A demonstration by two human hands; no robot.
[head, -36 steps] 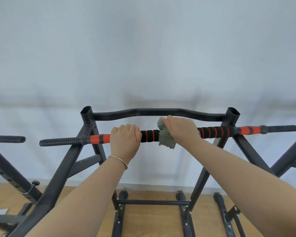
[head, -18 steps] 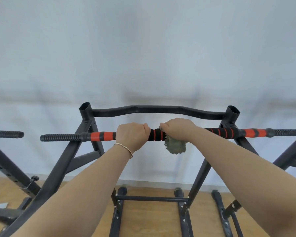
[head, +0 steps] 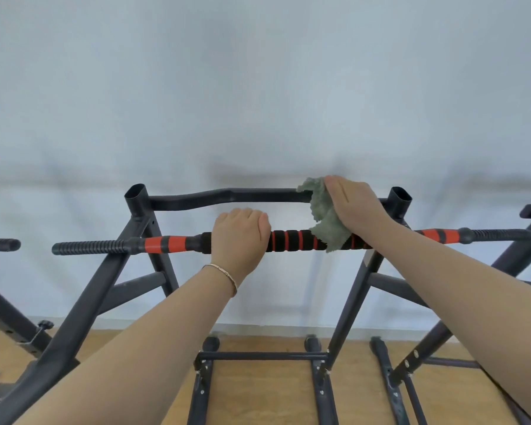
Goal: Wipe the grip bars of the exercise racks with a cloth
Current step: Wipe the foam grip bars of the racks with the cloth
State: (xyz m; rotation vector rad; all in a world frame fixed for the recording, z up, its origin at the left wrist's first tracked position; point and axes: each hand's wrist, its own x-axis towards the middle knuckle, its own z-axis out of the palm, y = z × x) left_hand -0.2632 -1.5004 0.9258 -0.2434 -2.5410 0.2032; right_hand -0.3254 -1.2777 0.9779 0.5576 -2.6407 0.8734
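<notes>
Fingers (head: 334, 187) press frayed green cloth (head: 324, 216) (crumpled) onto black bar (head: 227, 196).

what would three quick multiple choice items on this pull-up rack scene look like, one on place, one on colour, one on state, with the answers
1. Where is the right hand pressing the cloth?
A. on the wooden floor
B. on the rear bent black bar
C. on the far left rubber handle

2. What colour are the stripes on the foam grip bar?
A. orange-red
B. blue
C. yellow

3. What is the left hand doing?
A. hanging free of the rack
B. holding a spray bottle
C. closed around the foam grip bar

Answers:
1. B, since the right hand holds the green cloth over the right end of the rear bar, with the cloth's lower edge draping toward the foam bar.
2. A, since orange-red bands alternate with black foam along the bar.
3. C, since its fingers are wrapped over the bar left of centre.
</notes>
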